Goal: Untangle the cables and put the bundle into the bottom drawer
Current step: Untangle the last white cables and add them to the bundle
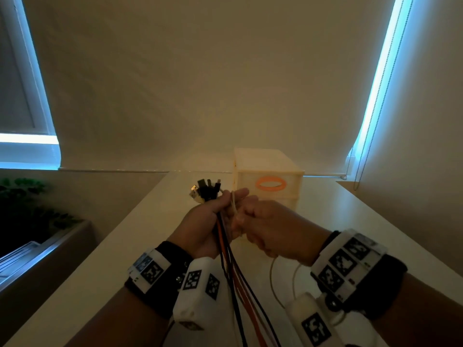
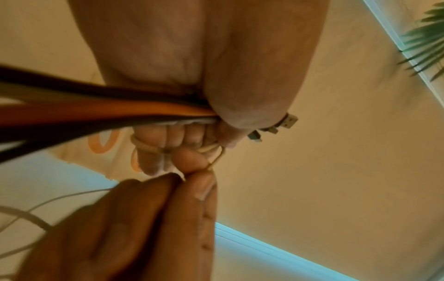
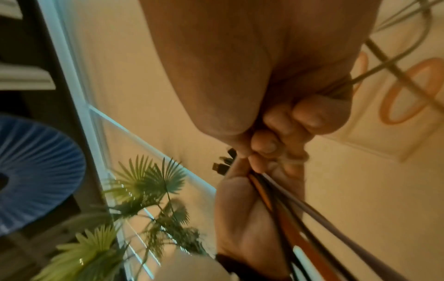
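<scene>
My left hand (image 1: pixel 220 209) grips a bundle of black, orange and red cables (image 1: pixel 233 271) upright above the desk, and their plugs (image 1: pixel 204 191) stick out above its fist. A thin beige elastic band (image 2: pixel 146 146) is looped round the left fingers. My right hand (image 2: pixel 197 176) pinches a strand of that band between thumb and forefinger, right against the left fingertips. A pale thin cable (image 3: pixel 384 62) runs into the right palm. The cream drawer unit (image 1: pixel 270 169) with orange oval handles (image 1: pixel 270 185) stands just behind the hands; its lower drawers are hidden by them.
Pale cable loops (image 1: pixel 283 279) hang under the right hand over the white desk (image 1: pixel 125 246). A drawn blind (image 1: pixel 200 83) fills the wall behind, with a bead chain (image 1: pixel 363 159) at the right. A green plant (image 3: pixel 144 190) stands left of the desk.
</scene>
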Demonstrator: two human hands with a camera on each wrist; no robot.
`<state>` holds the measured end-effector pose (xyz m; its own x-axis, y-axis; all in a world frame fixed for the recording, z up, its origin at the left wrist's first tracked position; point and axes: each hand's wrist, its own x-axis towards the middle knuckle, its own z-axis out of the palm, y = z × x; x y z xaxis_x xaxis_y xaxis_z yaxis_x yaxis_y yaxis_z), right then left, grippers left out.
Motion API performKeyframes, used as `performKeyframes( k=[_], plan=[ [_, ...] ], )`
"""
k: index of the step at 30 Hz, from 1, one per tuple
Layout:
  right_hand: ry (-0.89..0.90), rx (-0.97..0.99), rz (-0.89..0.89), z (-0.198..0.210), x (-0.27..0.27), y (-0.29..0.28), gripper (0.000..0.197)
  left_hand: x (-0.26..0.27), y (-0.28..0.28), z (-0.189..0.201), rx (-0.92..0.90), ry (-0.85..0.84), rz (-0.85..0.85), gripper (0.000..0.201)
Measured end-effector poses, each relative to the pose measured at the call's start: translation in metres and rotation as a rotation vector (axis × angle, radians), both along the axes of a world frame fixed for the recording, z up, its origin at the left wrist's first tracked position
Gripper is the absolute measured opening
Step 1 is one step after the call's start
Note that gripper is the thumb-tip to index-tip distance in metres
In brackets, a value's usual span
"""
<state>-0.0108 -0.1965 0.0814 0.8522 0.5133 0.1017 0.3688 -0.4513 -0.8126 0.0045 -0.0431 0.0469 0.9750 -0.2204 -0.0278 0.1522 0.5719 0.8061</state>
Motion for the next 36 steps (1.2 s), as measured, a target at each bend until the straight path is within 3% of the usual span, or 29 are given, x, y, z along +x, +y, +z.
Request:
performKeyframes(
  k=[3, 7, 13, 18, 20, 23, 27, 30, 36],
  plan=[
    [0.064, 0.030, 0.024, -0.017, -0.001, -0.002, 0.029, 0.000, 0.001, 0.003, -0.170, -0.028, 0.009, 0.046],
    [0.120, -0.103, 0.055, -0.040, 0.010, -0.021, 0.034, 0.002, 0.009, 0.006, -0.338, -0.068, 0.030, 0.047],
    [0.230, -0.095, -0.091, -0.059, 0.030, -0.053, 0.032, 0.003, 0.016, 0.004, -0.228, -0.111, -0.058, 0.044],
    [0.140, -0.105, -0.165, -0.050, 0.034, -0.053, 0.035, 0.005, 0.022, -0.001, -0.248, -0.199, -0.245, 0.042],
    [0.115, -0.090, -0.217, -0.043, 0.038, -0.050, 0.034, 0.003, 0.024, 0.000, -0.189, -0.219, -0.280, 0.043],
    [0.094, -0.059, -0.265, -0.029, 0.044, -0.045, 0.032, -0.004, 0.019, 0.003, 0.072, -0.190, -0.215, 0.046],
    [0.034, 0.034, -0.224, 0.003, 0.036, -0.029, 0.026, -0.009, 0.012, 0.004, 0.321, -0.108, -0.301, 0.046],
    [0.035, 0.030, -0.126, 0.019, 0.020, -0.019, 0.024, -0.011, 0.004, 0.004, 0.377, -0.076, -0.183, 0.042],
    [0.068, -0.033, -0.015, 0.008, 0.001, -0.008, 0.025, -0.003, -0.005, -0.002, 0.206, -0.059, 0.132, 0.037]
  ],
)
